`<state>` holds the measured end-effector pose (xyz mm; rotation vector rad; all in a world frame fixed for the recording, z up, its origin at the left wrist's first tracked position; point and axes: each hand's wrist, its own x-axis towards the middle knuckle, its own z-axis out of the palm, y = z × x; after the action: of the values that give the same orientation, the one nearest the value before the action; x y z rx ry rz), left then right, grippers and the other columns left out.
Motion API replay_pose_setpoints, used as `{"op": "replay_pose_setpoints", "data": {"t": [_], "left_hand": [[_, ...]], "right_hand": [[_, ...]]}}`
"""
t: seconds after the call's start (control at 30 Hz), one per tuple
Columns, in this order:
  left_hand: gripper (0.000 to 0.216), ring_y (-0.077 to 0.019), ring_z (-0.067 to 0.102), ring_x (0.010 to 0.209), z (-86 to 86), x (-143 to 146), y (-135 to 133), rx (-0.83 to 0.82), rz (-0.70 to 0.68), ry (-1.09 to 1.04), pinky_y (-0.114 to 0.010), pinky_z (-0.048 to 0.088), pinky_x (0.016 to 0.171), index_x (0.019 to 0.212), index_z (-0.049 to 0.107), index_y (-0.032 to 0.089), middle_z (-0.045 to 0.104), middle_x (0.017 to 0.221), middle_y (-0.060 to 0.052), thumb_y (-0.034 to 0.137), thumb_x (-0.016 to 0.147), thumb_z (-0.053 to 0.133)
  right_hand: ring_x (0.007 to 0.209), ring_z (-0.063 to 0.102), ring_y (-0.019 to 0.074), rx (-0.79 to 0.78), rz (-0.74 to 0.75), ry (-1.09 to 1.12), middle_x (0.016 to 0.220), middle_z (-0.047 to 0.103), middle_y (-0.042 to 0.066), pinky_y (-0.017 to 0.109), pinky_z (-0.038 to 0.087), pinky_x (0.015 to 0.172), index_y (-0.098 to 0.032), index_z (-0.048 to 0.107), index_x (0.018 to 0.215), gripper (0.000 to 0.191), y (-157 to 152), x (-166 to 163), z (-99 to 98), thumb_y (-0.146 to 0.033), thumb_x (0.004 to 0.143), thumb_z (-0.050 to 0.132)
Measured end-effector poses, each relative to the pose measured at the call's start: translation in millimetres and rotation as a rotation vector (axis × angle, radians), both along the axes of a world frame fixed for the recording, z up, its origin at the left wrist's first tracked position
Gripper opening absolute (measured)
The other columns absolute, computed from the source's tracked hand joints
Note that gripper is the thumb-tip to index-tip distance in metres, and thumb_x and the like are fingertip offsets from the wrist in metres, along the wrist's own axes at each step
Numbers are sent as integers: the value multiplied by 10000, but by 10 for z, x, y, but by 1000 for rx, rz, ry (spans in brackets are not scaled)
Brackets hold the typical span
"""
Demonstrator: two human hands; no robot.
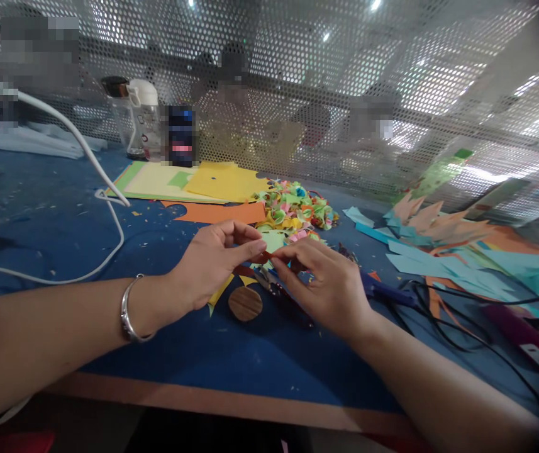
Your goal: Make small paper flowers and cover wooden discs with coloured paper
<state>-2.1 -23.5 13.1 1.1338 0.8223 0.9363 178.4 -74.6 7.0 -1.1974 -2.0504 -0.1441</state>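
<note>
My left hand point(212, 261) and my right hand point(326, 283) meet over the middle of a blue table point(61, 220). Both pinch a small red paper strip point(269, 256) between thumb and fingertips. A silver bangle point(128, 311) circles my left wrist. Just below the hands lie a round wooden disc point(245, 303), a yellow paper scrap point(219, 292) and a dark tool point(273, 289) that I cannot make out. Behind the hands sits a heap of small coloured paper curls point(297, 211).
Yellow, green and orange paper sheets point(194, 185) lie at the back. Cut light-blue and orange paper pieces point(443, 251) spread to the right, with black cables point(462, 314). A white cable point(109, 214) loops at left. A clear bottle point(139, 119) stands by a perforated metal screen point(344, 82).
</note>
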Motion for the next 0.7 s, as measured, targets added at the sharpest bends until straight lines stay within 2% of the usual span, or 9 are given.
{"op": "replay_pose_setpoints", "data": {"t": [0.23,0.43,0.7], "left_hand": [[438,-105,652,775,-37,25,5,-20,5,-154,-228,502,729,996,595,126,702,812,-13,188,657,865],[429,-114,643,693,-27,6,72,59,-21,-71,-245,484,651,1000,576,136,692,757,-1,259,692,848],[409,-147,681,754,-46,-27,123,201,-96,15,-286,507,702,1033,571,150,717,834,-28,262,722,811]], "right_hand": [[636,616,140,66,-15,-1,779,681,33,281,477,625,-159,673,892,89,-4,-34,17,-216,919,610],[665,632,126,25,27,49,850,700,37,269,495,668,-157,673,956,110,-16,-14,16,-250,900,662],[617,626,103,-32,8,68,845,688,29,245,489,625,-157,671,936,96,-27,-9,39,-234,920,617]]}}
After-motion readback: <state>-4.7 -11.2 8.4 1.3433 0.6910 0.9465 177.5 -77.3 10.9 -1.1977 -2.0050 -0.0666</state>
